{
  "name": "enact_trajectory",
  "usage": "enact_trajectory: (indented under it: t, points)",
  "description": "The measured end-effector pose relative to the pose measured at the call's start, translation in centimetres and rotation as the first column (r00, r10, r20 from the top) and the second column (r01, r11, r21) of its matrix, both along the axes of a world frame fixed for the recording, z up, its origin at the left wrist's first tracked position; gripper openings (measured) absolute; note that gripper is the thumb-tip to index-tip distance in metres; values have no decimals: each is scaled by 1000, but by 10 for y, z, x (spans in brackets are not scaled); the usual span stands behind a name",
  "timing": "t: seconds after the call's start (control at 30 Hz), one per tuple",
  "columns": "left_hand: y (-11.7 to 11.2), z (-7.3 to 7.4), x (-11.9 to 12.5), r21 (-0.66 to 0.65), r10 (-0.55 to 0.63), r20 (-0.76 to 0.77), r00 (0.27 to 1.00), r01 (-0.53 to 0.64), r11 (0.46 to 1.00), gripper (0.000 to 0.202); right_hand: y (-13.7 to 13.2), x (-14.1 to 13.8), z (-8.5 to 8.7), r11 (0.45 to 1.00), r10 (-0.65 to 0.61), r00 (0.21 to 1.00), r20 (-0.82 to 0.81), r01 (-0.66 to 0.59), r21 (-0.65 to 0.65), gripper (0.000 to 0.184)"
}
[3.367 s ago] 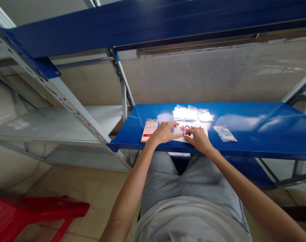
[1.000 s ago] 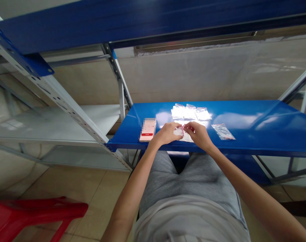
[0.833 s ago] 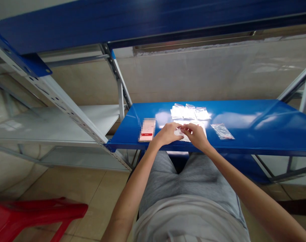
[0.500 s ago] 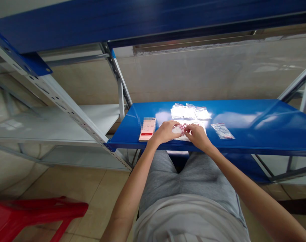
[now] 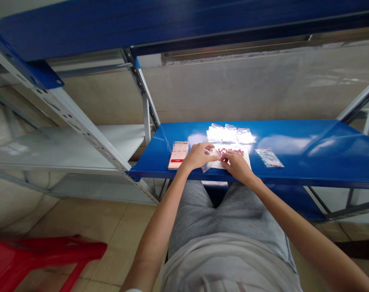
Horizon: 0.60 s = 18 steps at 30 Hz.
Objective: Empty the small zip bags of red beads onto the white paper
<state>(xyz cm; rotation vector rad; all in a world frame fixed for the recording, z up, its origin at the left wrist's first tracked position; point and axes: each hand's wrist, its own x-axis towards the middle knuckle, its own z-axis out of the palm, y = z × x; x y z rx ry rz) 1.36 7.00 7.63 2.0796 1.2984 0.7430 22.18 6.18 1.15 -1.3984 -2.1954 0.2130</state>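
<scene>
My left hand (image 5: 197, 155) pinches a small clear zip bag (image 5: 209, 161) just above the front edge of the blue shelf (image 5: 308, 150). My right hand (image 5: 237, 165) rests next to it, fingertips closed at the near edge of a cluster of small pink beads (image 5: 229, 151) that lie on a white sheet (image 5: 245, 156). What the right fingers hold is too small to make out. Both hands almost touch over the sheet.
A phone (image 5: 178, 155) with a lit screen lies left of my left hand. Several empty clear bags (image 5: 229, 134) lie behind the sheet, and one filled bag (image 5: 269, 157) lies to the right. A red plastic stool (image 5: 35, 259) stands on the floor at lower left.
The hands, which had met over the bag a second ago, have parted slightly. The left hand now holds the bag lower at the shelf edge and the pink beads show again.
</scene>
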Motion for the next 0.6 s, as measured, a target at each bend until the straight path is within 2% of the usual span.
enact_trajectory:
  t: [0.27, 0.37, 0.47, 0.6]
  points:
    - [0, 0, -2, -6, -8, 3, 1000, 8, 1000, 54, 1, 0, -1, 1000, -6, 1000, -10, 6, 21, 16]
    - [-1, 2, -1, -27, -31, 24, 999, 32, 999, 56, 0, 2, 11, 999, -29, 992, -123, 34, 38, 13]
    - [-2, 5, 1, -48, -110, 52, 993, 113, 992, 53, -5, 1, 32, 997, -67, 955, -288, 72, 5, 10]
    - [-4, 7, 3, -83, -192, 83, 978, 199, 977, 49, -12, -8, 48, 1000, -19, 926, -378, 9, -29, 13]
